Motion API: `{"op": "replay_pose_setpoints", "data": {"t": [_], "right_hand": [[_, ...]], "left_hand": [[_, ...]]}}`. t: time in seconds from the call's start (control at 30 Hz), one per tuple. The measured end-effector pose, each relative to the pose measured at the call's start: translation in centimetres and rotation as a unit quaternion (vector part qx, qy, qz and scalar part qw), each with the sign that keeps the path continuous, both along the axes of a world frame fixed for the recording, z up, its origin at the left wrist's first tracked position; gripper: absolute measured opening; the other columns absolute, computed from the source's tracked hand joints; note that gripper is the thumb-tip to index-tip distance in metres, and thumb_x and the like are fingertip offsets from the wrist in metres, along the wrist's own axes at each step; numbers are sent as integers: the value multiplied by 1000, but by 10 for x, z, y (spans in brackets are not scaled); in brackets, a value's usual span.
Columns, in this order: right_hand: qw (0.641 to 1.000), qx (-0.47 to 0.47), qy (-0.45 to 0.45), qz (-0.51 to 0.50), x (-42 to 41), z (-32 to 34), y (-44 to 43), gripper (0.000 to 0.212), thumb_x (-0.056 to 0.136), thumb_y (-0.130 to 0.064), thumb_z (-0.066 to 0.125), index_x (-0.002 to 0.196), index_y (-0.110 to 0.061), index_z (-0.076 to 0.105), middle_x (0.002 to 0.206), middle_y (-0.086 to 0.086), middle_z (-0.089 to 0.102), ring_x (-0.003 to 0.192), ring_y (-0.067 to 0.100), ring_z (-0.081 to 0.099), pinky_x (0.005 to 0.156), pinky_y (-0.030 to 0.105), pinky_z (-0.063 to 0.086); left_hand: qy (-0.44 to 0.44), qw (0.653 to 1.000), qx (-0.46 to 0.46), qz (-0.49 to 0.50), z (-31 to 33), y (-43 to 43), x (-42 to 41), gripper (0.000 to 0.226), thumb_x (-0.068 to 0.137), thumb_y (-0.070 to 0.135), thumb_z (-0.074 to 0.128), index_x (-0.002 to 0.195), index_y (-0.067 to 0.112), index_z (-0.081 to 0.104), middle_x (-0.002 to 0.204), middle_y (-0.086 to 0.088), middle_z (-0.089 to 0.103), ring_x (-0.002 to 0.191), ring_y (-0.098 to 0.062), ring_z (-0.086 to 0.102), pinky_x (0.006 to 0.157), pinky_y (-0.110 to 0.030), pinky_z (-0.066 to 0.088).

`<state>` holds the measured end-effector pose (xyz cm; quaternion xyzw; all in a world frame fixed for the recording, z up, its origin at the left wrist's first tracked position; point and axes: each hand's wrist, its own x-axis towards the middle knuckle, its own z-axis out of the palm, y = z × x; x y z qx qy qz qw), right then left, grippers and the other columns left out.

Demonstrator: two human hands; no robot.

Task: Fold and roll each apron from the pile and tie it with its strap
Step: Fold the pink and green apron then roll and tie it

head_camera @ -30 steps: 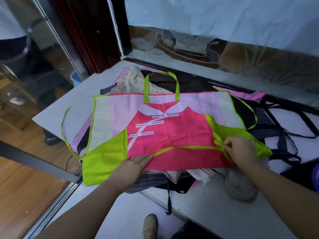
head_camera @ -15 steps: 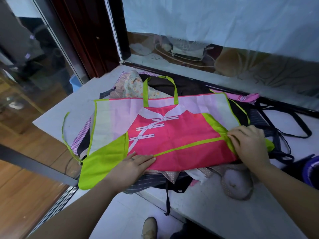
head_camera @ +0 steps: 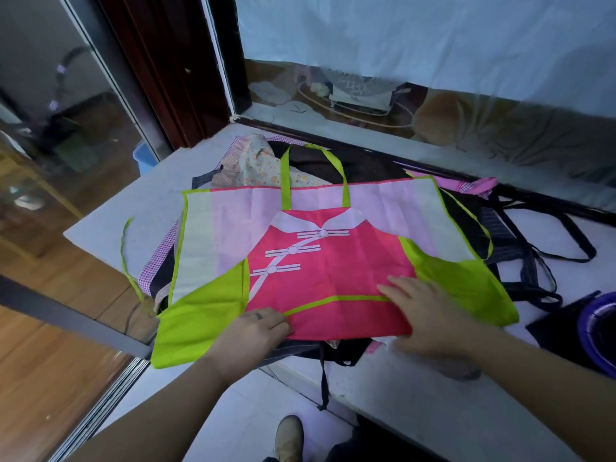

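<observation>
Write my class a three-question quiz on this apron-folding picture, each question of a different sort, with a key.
1. True or false: the right hand lies flat on the pink apron.
2. The apron's neck strap is: A black, B lime green, C white?
3. How many white button fastenings cross the bib?
Key: 1 true; 2 B; 3 three.
</observation>
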<state>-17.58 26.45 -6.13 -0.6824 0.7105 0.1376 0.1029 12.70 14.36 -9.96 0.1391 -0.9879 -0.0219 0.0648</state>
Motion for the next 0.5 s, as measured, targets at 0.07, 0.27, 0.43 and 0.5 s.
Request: {"op": "replay_pose_setpoints", "data": {"t": [0.07, 0.27, 0.43, 0.5], "right_hand": [[999, -31, 15, 41, 16, -22, -2, 91, 53, -67, 61, 130, -19, 56, 130, 6, 59, 116, 24, 60, 87, 52, 50], [986, -137, 18, 95, 5, -39, -6, 50, 61, -42, 53, 95, -12, 76, 94, 1, 74, 81, 17, 71, 79, 33, 53], [985, -153, 68, 46, -23, -13, -26, 49, 65, -16, 32, 86, -6, 75, 82, 8, 74, 74, 23, 72, 69, 45, 56], [985, -158, 73, 20, -30, -1, -35, 50, 63, -13, 32, 88, -5, 75, 84, 10, 74, 76, 25, 72, 69, 48, 56]], "left_hand": [[16, 1000, -7, 13, 1, 0, -2, 15, 81, 16, 48, 84, 18, 63, 78, 5, 59, 67, -17, 58, 61, -24, 42], [-27, 993, 16, 110, -2, 3, 3, 53, 58, 7, 72, 109, 21, 65, 97, 3, 64, 72, -15, 65, 61, -23, 54], [-82, 966, 56, 238, 14, -9, 0, 84, 56, 0, 83, 133, 18, 56, 126, 2, 62, 99, -16, 68, 71, -22, 53], [-46, 969, 15, 243, 22, -22, -4, 86, 47, -4, 85, 127, 14, 61, 119, -2, 65, 94, -21, 69, 69, -25, 55]]}}
